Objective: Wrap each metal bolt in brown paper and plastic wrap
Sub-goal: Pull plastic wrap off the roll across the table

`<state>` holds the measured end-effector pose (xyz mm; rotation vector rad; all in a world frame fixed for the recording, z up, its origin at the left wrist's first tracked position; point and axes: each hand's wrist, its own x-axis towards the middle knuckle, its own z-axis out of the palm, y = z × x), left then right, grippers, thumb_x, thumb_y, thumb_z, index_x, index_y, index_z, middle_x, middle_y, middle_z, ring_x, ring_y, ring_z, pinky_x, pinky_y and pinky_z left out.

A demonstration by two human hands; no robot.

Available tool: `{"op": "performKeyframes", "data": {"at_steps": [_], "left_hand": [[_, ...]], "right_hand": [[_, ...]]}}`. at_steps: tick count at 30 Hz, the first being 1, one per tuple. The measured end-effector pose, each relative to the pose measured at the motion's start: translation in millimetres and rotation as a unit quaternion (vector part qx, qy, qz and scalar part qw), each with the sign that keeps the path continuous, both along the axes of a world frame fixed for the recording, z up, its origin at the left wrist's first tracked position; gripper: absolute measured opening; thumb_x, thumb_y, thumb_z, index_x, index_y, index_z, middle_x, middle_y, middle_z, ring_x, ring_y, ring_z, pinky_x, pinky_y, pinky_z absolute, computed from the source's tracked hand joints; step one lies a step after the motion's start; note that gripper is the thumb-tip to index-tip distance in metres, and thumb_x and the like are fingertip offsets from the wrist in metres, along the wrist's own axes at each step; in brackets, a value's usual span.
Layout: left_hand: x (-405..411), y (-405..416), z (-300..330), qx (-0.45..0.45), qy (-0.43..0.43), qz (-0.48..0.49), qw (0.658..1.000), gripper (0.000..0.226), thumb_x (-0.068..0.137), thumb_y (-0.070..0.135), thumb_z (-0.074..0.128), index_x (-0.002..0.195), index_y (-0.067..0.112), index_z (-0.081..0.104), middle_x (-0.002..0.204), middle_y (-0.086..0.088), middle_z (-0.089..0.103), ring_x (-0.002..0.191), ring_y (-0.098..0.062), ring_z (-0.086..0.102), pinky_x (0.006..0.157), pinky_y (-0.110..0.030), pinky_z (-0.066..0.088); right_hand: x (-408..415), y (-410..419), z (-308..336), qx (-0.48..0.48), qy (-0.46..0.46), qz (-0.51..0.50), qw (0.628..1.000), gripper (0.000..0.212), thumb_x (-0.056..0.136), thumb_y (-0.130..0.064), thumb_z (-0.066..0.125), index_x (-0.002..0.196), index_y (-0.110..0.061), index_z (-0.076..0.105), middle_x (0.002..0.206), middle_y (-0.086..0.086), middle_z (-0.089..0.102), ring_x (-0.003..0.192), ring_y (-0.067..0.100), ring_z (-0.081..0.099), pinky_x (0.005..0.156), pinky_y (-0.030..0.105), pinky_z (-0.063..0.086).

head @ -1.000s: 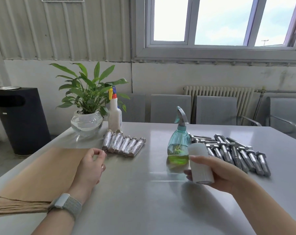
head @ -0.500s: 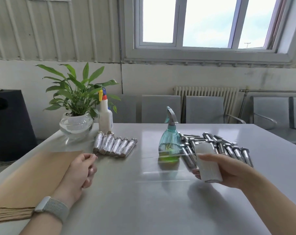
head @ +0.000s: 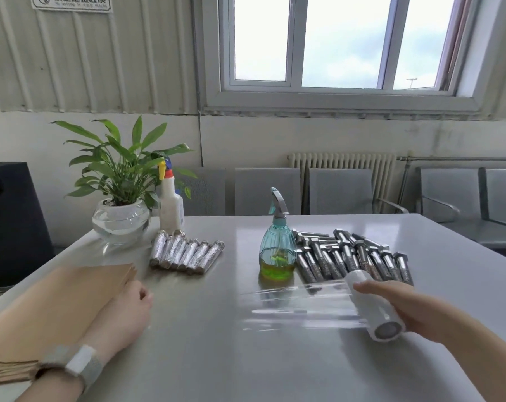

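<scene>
1. We grip the plastic wrap roll [head: 373, 307] in our right hand [head: 405, 307], fingers curled over its top, low over the counter [head: 217, 358] at the right.
2. A clear sheet of plastic film [head: 298, 306] stretches leftward from the roll, lying just above or on the counter; we cannot tell which.
3. Our left hand [head: 124, 311] rests beside the stack of brown paper sheets [head: 57, 309], its fingers loosely curled; whether they pinch anything we cannot tell.
4. The bare metal bolts [head: 353, 256] lie heaped behind the roll, just right of the teal spray bottle [head: 277, 245] holding green liquid.
5. A row of wrapped bolts [head: 186, 252] lies beyond the paper, near a white spray bottle [head: 170, 204] and a potted plant [head: 121, 195] in a glass bowl.
</scene>
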<state>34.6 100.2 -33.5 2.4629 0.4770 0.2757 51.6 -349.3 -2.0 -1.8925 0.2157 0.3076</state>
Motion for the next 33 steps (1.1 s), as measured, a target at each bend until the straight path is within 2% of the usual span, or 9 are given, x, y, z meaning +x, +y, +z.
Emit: {"op": "performKeyframes", "data": {"at_steps": [3, 5, 9, 11, 13, 18, 21, 27, 33], "left_hand": [[-12, -9, -6, 0.185, -0.003, 0.001, 0.983, 0.020, 0.101, 0.037, 0.028, 0.091, 0.025, 0.041, 0.100, -0.003, 0.064, 0.092, -0.028, 0.059, 0.071, -0.034, 0.044], [-20, -18, -8, 0.271, -0.002, -0.003, 0.963, 0.019, 0.100, 0.037, 0.024, 0.096, 0.026, 0.039, 0.098, 0.003, 0.067, 0.094, -0.024, 0.065, 0.070, -0.033, 0.046], [-29, -29, -17, 0.342, -0.048, -0.037, 0.938, 0.008, 0.090, 0.028, 0.057, 0.089, 0.020, 0.057, 0.059, -0.003, 0.065, 0.058, -0.026, 0.069, 0.050, -0.030, 0.046], [-29, -29, -21, 0.370, -0.038, -0.037, 0.927, 0.011, 0.094, 0.033, 0.047, 0.096, 0.023, 0.053, 0.070, 0.000, 0.067, 0.068, -0.022, 0.071, 0.053, -0.031, 0.048], [-28, -30, -21, 0.361, -0.055, -0.021, 0.931, 0.020, 0.099, 0.038, 0.027, 0.103, 0.028, 0.044, 0.093, 0.006, 0.065, 0.090, -0.013, 0.069, 0.065, -0.032, 0.049], [-22, -27, -25, 0.297, -0.083, -0.025, 0.951, 0.013, 0.096, 0.031, 0.038, 0.104, 0.028, 0.048, 0.097, 0.002, 0.050, 0.095, -0.024, 0.061, 0.075, -0.037, 0.042], [-22, -26, -21, 0.240, -0.091, -0.041, 0.966, 0.013, 0.092, 0.021, 0.050, 0.100, 0.031, 0.048, 0.088, 0.003, 0.040, 0.086, -0.028, 0.057, 0.069, -0.036, 0.034], [-18, -19, -23, 0.229, -0.126, -0.069, 0.963, 0.021, 0.084, 0.017, 0.067, 0.081, 0.034, 0.055, 0.079, 0.008, 0.040, 0.069, -0.015, 0.038, 0.065, -0.032, 0.027], [-17, -16, -25, 0.240, -0.136, -0.077, 0.958, 0.018, 0.086, 0.020, 0.065, 0.081, 0.036, 0.058, 0.074, 0.010, 0.041, 0.072, -0.018, 0.049, 0.066, -0.031, 0.028]], "right_hand": [[-4, -2, 4, -0.098, -0.029, -0.001, 0.995, 0.080, 0.041, -0.060, 0.078, 0.100, -0.007, 0.063, 0.075, 0.012, 0.067, 0.058, 0.026, 0.068, 0.048, 0.028, 0.050], [-4, -4, 6, -0.143, -0.047, -0.010, 0.989, 0.075, 0.046, -0.062, 0.082, 0.096, -0.010, 0.061, 0.075, 0.010, 0.068, 0.055, 0.021, 0.069, 0.045, 0.026, 0.049], [0, -15, 1, -0.244, -0.076, -0.020, 0.966, 0.062, 0.064, -0.070, 0.074, 0.090, -0.015, 0.062, 0.076, 0.004, 0.069, 0.054, 0.011, 0.067, 0.044, 0.023, 0.045], [3, -21, -5, -0.324, -0.091, -0.010, 0.942, 0.060, 0.071, -0.075, 0.063, 0.087, -0.017, 0.062, 0.079, -0.001, 0.068, 0.066, 0.011, 0.065, 0.052, 0.024, 0.045], [7, -22, -9, -0.379, -0.102, 0.000, 0.920, 0.061, 0.076, -0.078, 0.052, 0.086, -0.018, 0.060, 0.081, -0.003, 0.066, 0.072, 0.011, 0.062, 0.057, 0.026, 0.042], [21, -21, -15, -0.445, -0.100, 0.012, 0.890, 0.058, 0.093, -0.068, 0.025, 0.080, -0.020, 0.054, 0.087, 0.002, 0.062, 0.083, 0.020, 0.057, 0.068, 0.031, 0.039], [27, -25, -20, -0.459, -0.093, 0.006, 0.883, 0.056, 0.097, -0.063, 0.025, 0.084, -0.019, 0.056, 0.094, 0.005, 0.063, 0.087, 0.022, 0.055, 0.072, 0.032, 0.038], [34, -35, -20, -0.452, -0.091, 0.010, 0.887, 0.054, 0.096, -0.063, 0.029, 0.073, -0.020, 0.052, 0.077, -0.002, 0.057, 0.077, 0.017, 0.055, 0.061, 0.028, 0.036], [35, -38, -20, -0.447, -0.087, 0.013, 0.890, 0.054, 0.095, -0.065, 0.030, 0.079, -0.020, 0.055, 0.084, 0.001, 0.061, 0.083, 0.019, 0.058, 0.066, 0.030, 0.039]]}}
